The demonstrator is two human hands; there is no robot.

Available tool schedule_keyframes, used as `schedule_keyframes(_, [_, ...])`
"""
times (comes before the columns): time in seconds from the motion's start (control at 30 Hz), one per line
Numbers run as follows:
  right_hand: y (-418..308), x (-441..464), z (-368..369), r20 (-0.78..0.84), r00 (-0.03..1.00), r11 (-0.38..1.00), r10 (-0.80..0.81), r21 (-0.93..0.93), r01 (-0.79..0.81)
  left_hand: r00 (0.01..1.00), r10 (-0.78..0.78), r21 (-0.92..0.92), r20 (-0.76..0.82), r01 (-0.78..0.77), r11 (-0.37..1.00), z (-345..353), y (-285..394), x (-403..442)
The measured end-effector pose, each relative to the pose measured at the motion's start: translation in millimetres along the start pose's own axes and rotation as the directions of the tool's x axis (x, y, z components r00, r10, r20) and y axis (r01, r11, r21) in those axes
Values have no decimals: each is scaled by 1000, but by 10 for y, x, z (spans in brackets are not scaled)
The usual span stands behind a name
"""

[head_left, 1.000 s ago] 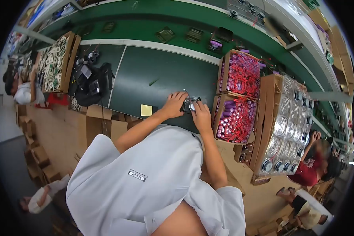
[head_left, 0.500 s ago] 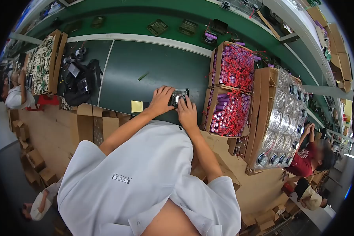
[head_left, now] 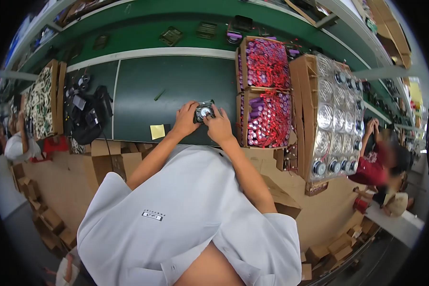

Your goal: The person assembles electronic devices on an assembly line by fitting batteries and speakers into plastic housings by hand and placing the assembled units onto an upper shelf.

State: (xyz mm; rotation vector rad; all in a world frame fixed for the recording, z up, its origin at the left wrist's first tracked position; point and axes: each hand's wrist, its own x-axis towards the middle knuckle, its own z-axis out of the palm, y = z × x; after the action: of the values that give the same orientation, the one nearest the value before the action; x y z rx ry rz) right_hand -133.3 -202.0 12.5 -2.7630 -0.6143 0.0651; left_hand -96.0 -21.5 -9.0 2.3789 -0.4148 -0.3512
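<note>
A square yellow paper (head_left: 157, 131) lies on the dark-green tabletop (head_left: 176, 76), right of a black fabric bag (head_left: 99, 105); brown cardboard boxes (head_left: 52, 219) sit below.

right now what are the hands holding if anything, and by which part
The left hand holds a small dark case by its left side. The right hand has fingers at the round speaker; whether it grips cannot be told.

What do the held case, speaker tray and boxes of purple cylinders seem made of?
Held case: probably plastic, dark and fairly glossy, its edges catching light. Speaker tray: likely thin clear plastic, shiny with bright reflections. Boxes: seemingly cardboard, matte and brown.
</note>
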Motion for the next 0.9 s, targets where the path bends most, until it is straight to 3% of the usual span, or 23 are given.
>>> schedule_keyframes(0.03, [-26, 21, -138, 145, 989, 999, 31, -33, -27, 1000, 9, 14, -3, -9, 1000, 4, -20, 20])
schedule_keyframes(0.13, [-92, -205, 137, 70, 997, 995, 25, -96, -19, 1000, -2, 15, -15, 2, 1000, 36, -36, 102])
schedule_keyframes(0.27, [93, -227, -2, 329, 944, 978, -15, 203, -55, 998, 10, 74, 56, -14, 997, -49, 8, 145])
schedule_keyframes(0.37, [134, -152, -274, 424, 905, 973, -34, 221, -66, 997, 36, 125, 66, -44, 991, -59, 43, 234])
schedule_keyframes(0.4, [112, -189, -264, 294, 956, 979, 2, 195, -62, 997, 31, 152, 68, -42, 987, -49, 53, 207])
schedule_keyframes(0.43, [62, -185, -469, 230, 968, 950, 102, 266, -164, 997, 23, 179, 71, -35, 983, -57, 85, 209])
schedule_keyframes(0.47, [6, -207, -665, 179, 963, 902, 203, 347, -255, 999, 24, 171, 49, -32, 985, -39, 113, 216])
schedule_keyframes(0.5, [-41, -256, -867, 23, 946, 878, 322, 366, -308, 999, 17, 163, 31, -22, 986, -18, 146, 196])
schedule_keyframes(0.6, [36, -330, -1395, -306, 775, 803, 553, 443, -398, 997, -45, 110, -59, 52, 993, 164, 61, 234])
schedule_keyframes(0.67, [284, -280, -1362, -342, 701, 780, 626, 264, -567, 991, -106, 101, -76, 113, 988, 238, 62, 290])
schedule_keyframes(0.77, [690, -164, -947, -44, 791, 793, 610, 37, -609, 993, -64, 84, -97, 72, 994, 277, 52, 340])
schedule_keyframes(0.9, [573, 88, -1157, 132, 752, 763, 646, -90, -640, 992, -58, 90, -111, 68, 994, 312, 38, 347])
